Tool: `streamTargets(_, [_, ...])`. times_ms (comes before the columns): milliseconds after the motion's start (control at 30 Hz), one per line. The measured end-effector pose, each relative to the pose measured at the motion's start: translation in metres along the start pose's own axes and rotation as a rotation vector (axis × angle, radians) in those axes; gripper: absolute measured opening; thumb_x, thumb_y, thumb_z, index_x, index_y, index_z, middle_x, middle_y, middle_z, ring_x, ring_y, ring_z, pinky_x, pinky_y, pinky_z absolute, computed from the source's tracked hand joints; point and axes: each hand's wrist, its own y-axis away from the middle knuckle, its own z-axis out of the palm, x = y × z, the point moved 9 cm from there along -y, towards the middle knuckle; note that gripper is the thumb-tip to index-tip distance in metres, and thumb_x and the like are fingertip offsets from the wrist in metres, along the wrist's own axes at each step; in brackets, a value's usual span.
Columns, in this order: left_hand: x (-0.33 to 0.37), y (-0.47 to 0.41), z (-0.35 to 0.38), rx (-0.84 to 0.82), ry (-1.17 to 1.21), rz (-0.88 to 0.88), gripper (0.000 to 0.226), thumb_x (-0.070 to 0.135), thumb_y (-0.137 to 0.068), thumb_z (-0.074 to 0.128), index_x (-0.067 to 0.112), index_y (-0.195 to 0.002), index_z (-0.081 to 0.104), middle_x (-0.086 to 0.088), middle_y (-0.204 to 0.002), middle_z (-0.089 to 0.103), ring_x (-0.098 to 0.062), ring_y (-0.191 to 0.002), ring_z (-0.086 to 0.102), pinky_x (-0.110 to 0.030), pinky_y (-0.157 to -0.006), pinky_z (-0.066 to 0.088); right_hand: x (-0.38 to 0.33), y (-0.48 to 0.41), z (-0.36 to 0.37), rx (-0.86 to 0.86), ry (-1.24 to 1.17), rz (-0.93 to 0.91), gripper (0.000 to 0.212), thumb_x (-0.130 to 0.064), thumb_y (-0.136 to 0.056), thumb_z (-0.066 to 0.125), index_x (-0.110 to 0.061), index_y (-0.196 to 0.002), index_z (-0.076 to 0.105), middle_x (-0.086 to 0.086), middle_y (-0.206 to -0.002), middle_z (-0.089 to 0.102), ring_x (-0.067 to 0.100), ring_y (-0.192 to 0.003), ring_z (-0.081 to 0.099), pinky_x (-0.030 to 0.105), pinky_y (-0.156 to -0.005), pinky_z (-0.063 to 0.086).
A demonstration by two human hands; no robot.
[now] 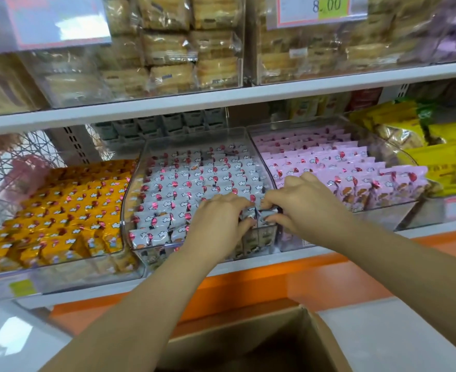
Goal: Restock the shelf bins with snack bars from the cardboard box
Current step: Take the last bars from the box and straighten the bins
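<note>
- Both hands meet at the front right corner of the middle bin [194,140]. The left hand [219,218] curls fingers and thumb around a few white-wrapped snack bars [257,214] standing there. The right hand [299,202] pinches the neighbouring bars between thumb and fingertips. Neither hand is loose.
- We judge that these bars are being squeezed upright into the last gap of the front row. The rest of this clear bin is packed in neat rows.
- Pink-wrapped bars [329,162] fill the bin just beside it on the right, and orange-wrapped bars [60,210] fill the one on the left. All three bins sit along the front edge of the white shelf [261,257].
- Below the shelf edge, nearest us, the cardboard box [248,342] stands open. Its inside is dark, and we cannot tell what remains.
- What could go wrong:
  - The corner is tight, so forcing the bars down could crush them or buckle the row behind.
  - The glossy wrappers could slip from the pinch and drop over the low front wall.
  - A bar could stray over the side wall into the pink bin.
- Readable writing: a price card [326,8] at the top right shows "8.00". A second card [49,22] at the top left is washed out by glare, and the wrapper print is too small to read.
</note>
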Motion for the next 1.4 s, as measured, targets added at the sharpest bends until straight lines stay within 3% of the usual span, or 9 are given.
streamTargets(133, [-0.002,-0.003,0.003,-0.029,0.023,-0.004,0.037,0.037,-0.094,0.056,0.022,-0.127,0.057,0.002,-0.120,0.060,-0.022,-0.112,0.051,-0.034,-0.092,0.037,-0.003,-0.007,0.003,-0.104,0.089,0.001,0.029,-0.043,-0.092,0.054,-0.030,-0.118,0.059,-0.001,-0.100,0.063,0.020,-0.103,0.049,0.031,-0.085,0.025])
streamTargets(300, [0.000,0.012,0.002,0.001,0.078,0.082,0.031,0.031,-0.093,0.058,0.019,-0.121,0.065,0.001,-0.118,0.064,-0.023,-0.108,0.056,-0.034,-0.096,0.038,-0.008,0.007,-0.002,-0.068,0.081,-0.013,0.023,-0.035,-0.096,0.051,-0.028,-0.116,0.059,-0.002,-0.098,0.065,0.018,-0.101,0.050,0.030,-0.081,0.020])
streamTargets(467, [-0.007,-0.004,0.002,-0.012,0.063,-0.037,0.025,0.034,-0.092,0.059,0.020,-0.111,0.067,0.002,-0.107,0.064,-0.021,-0.102,0.056,-0.034,-0.088,0.040,0.002,-0.013,0.012,-0.158,0.190,0.072,0.022,-0.029,-0.099,0.047,-0.029,-0.118,0.056,-0.002,-0.091,0.059,0.023,-0.101,0.049,0.035,-0.090,0.028])
streamTargets(667, [-0.006,-0.005,0.001,-0.287,0.067,-0.011,0.024,0.041,-0.093,0.056,0.031,-0.111,0.069,0.005,-0.101,0.071,-0.018,-0.096,0.061,-0.033,-0.091,0.046,-0.005,0.001,-0.001,-0.154,0.138,0.004,0.025,-0.040,-0.098,0.042,-0.036,-0.115,0.061,-0.012,-0.099,0.065,0.013,-0.088,0.035,0.032,-0.090,0.021])
streamTargets(767, [-0.009,-0.025,-0.014,-0.115,0.104,-0.035,0.026,0.034,-0.095,0.054,0.030,-0.118,0.065,0.006,-0.114,0.067,-0.018,-0.104,0.060,-0.037,-0.093,0.047,0.012,0.000,-0.016,-0.071,0.030,0.101,0.029,-0.038,-0.099,0.041,-0.037,-0.119,0.062,-0.017,-0.123,0.061,0.014,-0.109,0.044,0.033,-0.097,0.019])
streamTargets(867, [-0.010,-0.049,-0.006,-0.056,0.116,-0.065,0.034,0.030,-0.097,0.051,0.023,-0.129,0.057,0.000,-0.132,0.056,-0.023,-0.116,0.054,-0.041,-0.099,0.043,0.035,-0.006,-0.015,-0.069,0.036,0.269,0.036,-0.035,-0.101,0.037,-0.034,-0.134,0.050,-0.014,-0.146,0.041,0.013,-0.134,0.032,0.037,-0.112,0.009])
streamTargets(1033, [-0.014,-0.076,0.016,-0.131,0.086,-0.106,0.022,0.037,-0.093,0.057,0.027,-0.073,0.057,0.005,-0.088,0.051,-0.020,-0.092,0.052,-0.046,-0.095,0.042,0.039,-0.002,0.010,-0.198,-0.029,0.344,0.037,-0.030,-0.104,0.023,-0.027,-0.124,0.054,-0.009,-0.130,0.055,0.012,-0.134,0.035,0.040,-0.117,-0.003])
streamTargets(1200, [-0.010,-0.070,0.014,-0.100,0.049,-0.076,0.021,0.039,-0.092,0.057,0.022,-0.091,0.069,0.005,-0.121,0.055,-0.017,-0.111,0.050,-0.038,-0.101,0.037,0.041,-0.001,0.010,-0.172,-0.046,0.334,0.038,-0.032,-0.104,0.023,-0.033,-0.131,0.051,-0.016,-0.135,0.052,0.008,-0.133,0.036,0.035,-0.116,-0.005])
streamTargets(1400, [-0.006,-0.057,0.008,0.005,0.157,-0.025,0.021,0.034,-0.094,0.057,0.018,-0.082,0.066,0.006,-0.109,0.058,-0.016,-0.099,0.055,-0.037,-0.090,0.045,0.041,0.001,0.016,-0.194,-0.062,0.311,0.037,-0.035,-0.103,0.024,-0.036,-0.126,0.054,-0.022,-0.134,0.052,0.006,-0.129,0.040,0.036,-0.116,-0.006])
